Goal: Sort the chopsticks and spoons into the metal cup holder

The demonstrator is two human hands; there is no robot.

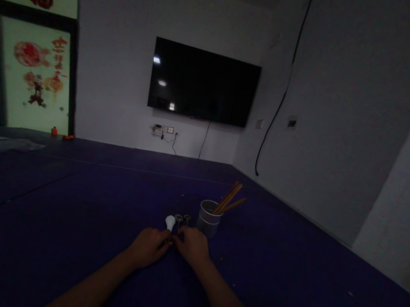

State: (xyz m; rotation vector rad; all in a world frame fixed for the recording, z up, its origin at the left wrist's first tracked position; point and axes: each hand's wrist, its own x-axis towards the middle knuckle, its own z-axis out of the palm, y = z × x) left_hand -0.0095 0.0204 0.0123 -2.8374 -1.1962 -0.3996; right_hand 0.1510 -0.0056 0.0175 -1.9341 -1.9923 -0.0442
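A white spoon [170,221] lies bowl-away on the dark blue tabletop. My left hand [149,246] has its fingers closed around the lower end of the handle. Just right of it are two small metal utensils with rounded heads, one in the middle [179,218] and one on the right [187,218]; they look like spoons. Their handles run down to my right hand [194,246], whose bent fingers hide the ends. Both hands' fingertips nearly meet. Behind my right hand a grey metal cup [208,223] stands upright, with several wooden chopsticks [229,200] leaning right in it.
The blue table [66,215] stretches to the wall, with seams across it. Clear plastic sheeting [0,144] and small orange objects [54,131] lie at the far left. A black cable [281,101] hangs down the right wall; a television [204,83] is mounted ahead.
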